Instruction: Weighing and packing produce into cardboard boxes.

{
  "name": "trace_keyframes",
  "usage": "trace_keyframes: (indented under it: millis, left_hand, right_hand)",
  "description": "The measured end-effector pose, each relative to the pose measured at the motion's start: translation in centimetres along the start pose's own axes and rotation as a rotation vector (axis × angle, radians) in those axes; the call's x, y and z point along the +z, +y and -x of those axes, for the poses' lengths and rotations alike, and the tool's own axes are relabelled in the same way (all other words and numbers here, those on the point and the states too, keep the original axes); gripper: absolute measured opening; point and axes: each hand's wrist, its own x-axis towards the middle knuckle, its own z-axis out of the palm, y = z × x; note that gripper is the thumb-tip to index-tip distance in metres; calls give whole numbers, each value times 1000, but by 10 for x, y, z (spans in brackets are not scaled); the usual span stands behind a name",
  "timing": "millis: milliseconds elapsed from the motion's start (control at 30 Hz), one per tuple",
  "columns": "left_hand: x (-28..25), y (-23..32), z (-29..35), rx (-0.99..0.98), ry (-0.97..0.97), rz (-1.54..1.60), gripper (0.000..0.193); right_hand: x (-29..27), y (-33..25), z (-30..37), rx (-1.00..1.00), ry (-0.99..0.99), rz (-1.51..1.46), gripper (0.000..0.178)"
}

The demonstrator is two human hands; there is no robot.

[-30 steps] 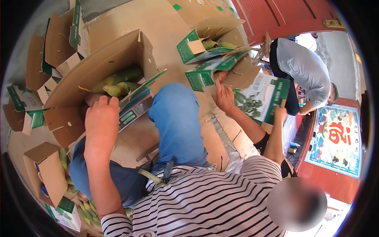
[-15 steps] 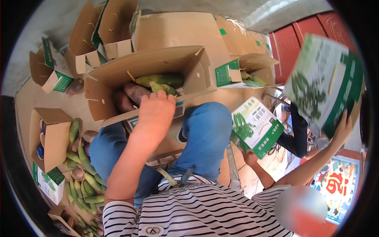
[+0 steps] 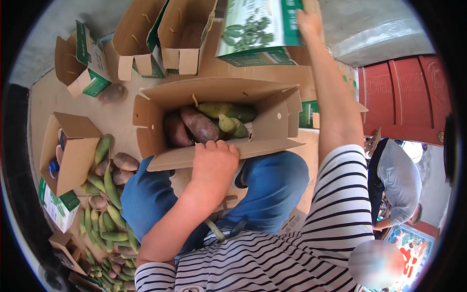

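My left hand [image 3: 215, 158] is closed over the near flap of an open cardboard box [image 3: 270, 114], its fingertips hooked over the edge. Inside lie two reddish-brown tubers [image 3: 199, 124] and two green radish-like vegetables [image 3: 227, 111], gathered toward the left and middle. My right arm stretches far forward. At its end, my right hand [image 3: 310, 27] grips the edge of a white and green printed carton [image 3: 258, 31], held up beyond the open box. Part of that carton is cut off by the top of the picture.
Open cartons [image 3: 187, 39] stand at the back, with a smaller one [image 3: 85, 61] farther left. Green vegetables and tubers [image 3: 109, 209] are heaped at my left beside a box [image 3: 73, 155]. Another carton [image 3: 310, 114] is behind my right arm. A person [image 3: 396, 177] bends over at the right.
The green and white carton in my right hand has swung from the right to the far middle. Another similar carton at the right has left view. My left hand stays at the box's near flap.
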Motion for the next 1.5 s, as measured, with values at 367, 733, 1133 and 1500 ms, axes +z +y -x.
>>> trace_keyframes:
  millis: [367,733,1133,1500]
  left_hand:
    - [-26,-4,-12,16,-93,-12,12]
    - [-42,104,-39,559,28,30,8]
    - [119,376,-12,1040,-104,328,7]
    - [42,309,-27,924,-509,610,20]
  right_hand:
    - [-66,-93,190,-947,-891,206,34]
    - [-190,89,230,-766,-540,84,29]
    - [-324,373,409,-443,-785,582,16]
    - [-356,487,476,37,-1244,678,29]
